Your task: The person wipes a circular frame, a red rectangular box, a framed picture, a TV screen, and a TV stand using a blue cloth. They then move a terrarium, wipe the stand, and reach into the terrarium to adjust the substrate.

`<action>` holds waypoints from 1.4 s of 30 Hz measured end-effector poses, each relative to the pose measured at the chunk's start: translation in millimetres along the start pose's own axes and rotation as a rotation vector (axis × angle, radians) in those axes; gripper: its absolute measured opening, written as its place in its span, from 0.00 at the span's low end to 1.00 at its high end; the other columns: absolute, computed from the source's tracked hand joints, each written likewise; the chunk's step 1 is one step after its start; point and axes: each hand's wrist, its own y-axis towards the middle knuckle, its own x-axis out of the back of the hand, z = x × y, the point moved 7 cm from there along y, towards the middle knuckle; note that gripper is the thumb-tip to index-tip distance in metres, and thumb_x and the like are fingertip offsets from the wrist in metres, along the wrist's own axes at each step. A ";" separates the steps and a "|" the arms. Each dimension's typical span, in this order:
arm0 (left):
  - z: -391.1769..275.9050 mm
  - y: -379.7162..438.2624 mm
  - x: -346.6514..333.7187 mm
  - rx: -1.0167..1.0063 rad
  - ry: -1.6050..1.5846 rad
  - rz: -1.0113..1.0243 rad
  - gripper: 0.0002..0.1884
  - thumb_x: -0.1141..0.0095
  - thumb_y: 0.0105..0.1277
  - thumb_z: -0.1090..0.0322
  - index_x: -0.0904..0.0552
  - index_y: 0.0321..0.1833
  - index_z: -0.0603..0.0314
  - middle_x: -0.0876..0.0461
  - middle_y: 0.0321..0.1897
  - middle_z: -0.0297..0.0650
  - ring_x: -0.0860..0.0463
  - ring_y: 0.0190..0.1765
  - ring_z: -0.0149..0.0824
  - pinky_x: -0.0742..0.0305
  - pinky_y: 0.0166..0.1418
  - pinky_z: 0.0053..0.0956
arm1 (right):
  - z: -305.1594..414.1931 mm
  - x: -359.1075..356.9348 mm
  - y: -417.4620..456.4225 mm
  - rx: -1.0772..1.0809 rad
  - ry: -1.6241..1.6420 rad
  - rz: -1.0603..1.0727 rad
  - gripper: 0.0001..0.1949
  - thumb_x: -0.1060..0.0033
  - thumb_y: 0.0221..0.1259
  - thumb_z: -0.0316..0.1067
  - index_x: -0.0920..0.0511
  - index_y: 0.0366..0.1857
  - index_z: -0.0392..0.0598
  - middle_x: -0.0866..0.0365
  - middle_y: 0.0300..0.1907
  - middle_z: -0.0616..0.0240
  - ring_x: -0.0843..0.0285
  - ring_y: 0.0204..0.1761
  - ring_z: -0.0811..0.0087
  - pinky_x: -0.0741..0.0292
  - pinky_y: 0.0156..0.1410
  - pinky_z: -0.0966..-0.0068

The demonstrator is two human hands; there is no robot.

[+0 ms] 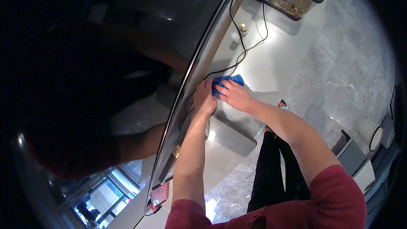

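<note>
A crumpled blue cloth lies on the white cabinet top, close to the foot of a large glossy black screen. My right hand presses on the cloth with its fingers spread over it. At the cloth's left edge is my left hand, near the screen's lower edge; whether its fingers grip the cloth is hard to tell. Black cables run over the cabinet from just beyond my hands. Below my hands lies a flat grey rectangular panel or box, partly behind my left forearm.
A glass tank with pebbles stands at the far end of the cabinet. Nearer are a small gold-capped bottle and a small white container. A pinkish-red box sits by the screen's near end. Tiled floor borders the cabinet.
</note>
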 end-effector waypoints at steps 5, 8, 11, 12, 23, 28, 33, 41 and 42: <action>42.0 -12.1 -15.8 0.162 0.074 -0.003 0.38 0.44 0.48 0.79 0.41 0.66 0.56 0.36 0.59 0.48 0.34 0.61 0.53 0.34 0.62 0.39 | 12.3 0.6 -6.1 0.002 0.026 0.002 0.12 0.49 0.48 0.33 0.20 0.37 0.48 0.31 0.57 0.66 0.35 0.55 0.60 0.34 0.59 0.67; 54.2 -13.5 -21.1 0.134 0.085 -0.016 0.35 0.46 0.52 0.78 0.39 0.66 0.54 0.34 0.58 0.46 0.33 0.59 0.50 0.32 0.61 0.39 | 35.1 2.1 -52.9 0.127 0.198 0.011 0.11 0.48 0.47 0.34 0.20 0.35 0.48 0.31 0.58 0.64 0.35 0.57 0.59 0.34 0.61 0.66; 54.9 -7.2 -19.9 0.117 0.069 -0.005 0.28 0.47 0.55 0.75 0.33 0.61 0.55 0.30 0.53 0.45 0.29 0.56 0.49 0.30 0.57 0.39 | 52.3 4.2 -69.7 0.164 0.203 0.044 0.11 0.49 0.49 0.34 0.21 0.36 0.48 0.32 0.58 0.63 0.36 0.58 0.59 0.35 0.62 0.66; 56.5 -5.4 -20.5 0.119 0.056 0.004 0.26 0.47 0.55 0.75 0.32 0.60 0.54 0.29 0.52 0.44 0.29 0.55 0.49 0.29 0.55 0.40 | 54.5 5.5 -72.6 0.157 0.177 0.055 0.11 0.50 0.50 0.35 0.21 0.36 0.48 0.32 0.59 0.63 0.36 0.58 0.59 0.35 0.62 0.66; 72.7 4.6 -23.5 0.190 0.040 -0.055 0.14 0.47 0.59 0.69 0.26 0.48 0.56 0.24 0.45 0.43 0.23 0.49 0.48 0.27 0.49 0.41 | 48.9 -17.4 10.8 -0.206 -0.049 -0.008 0.10 0.52 0.51 0.35 0.19 0.33 0.51 0.28 0.53 0.68 0.36 0.57 0.62 0.40 0.60 0.70; 48.6 0.2 -23.4 0.164 0.131 0.047 0.17 0.42 0.55 0.70 0.28 0.48 0.59 0.28 0.46 0.44 0.27 0.50 0.48 0.28 0.50 0.40 | 35.0 13.7 -83.0 0.094 0.053 0.020 0.10 0.48 0.49 0.37 0.20 0.36 0.52 0.29 0.56 0.66 0.35 0.56 0.61 0.38 0.62 0.66; 28.1 -6.5 -15.4 0.155 0.212 0.012 0.21 0.40 0.52 0.70 0.29 0.49 0.61 0.28 0.46 0.46 0.28 0.51 0.48 0.30 0.53 0.40 | -90.5 74.1 -141.9 -0.283 -0.109 0.027 0.16 0.48 0.49 0.33 0.22 0.45 0.55 0.32 0.59 0.62 0.33 0.55 0.54 0.33 0.60 0.61; -67.3 22.0 -17.7 -0.148 -0.039 -0.107 0.29 0.41 0.51 0.71 0.33 0.59 0.61 0.31 0.56 0.49 0.32 0.58 0.51 0.36 0.62 0.41 | -188.3 117.1 -131.4 -0.831 -0.348 -0.295 0.22 0.45 0.38 0.22 0.22 0.45 0.50 0.33 0.59 0.58 0.35 0.54 0.51 0.34 0.58 0.59; -79.6 28.8 -13.2 -0.139 -0.067 -0.141 0.30 0.41 0.50 0.71 0.34 0.59 0.61 0.32 0.56 0.49 0.33 0.59 0.50 0.36 0.62 0.41 | -178.2 111.2 -127.7 -0.790 -0.320 -0.283 0.22 0.46 0.37 0.22 0.23 0.44 0.47 0.33 0.58 0.57 0.35 0.53 0.51 0.36 0.58 0.58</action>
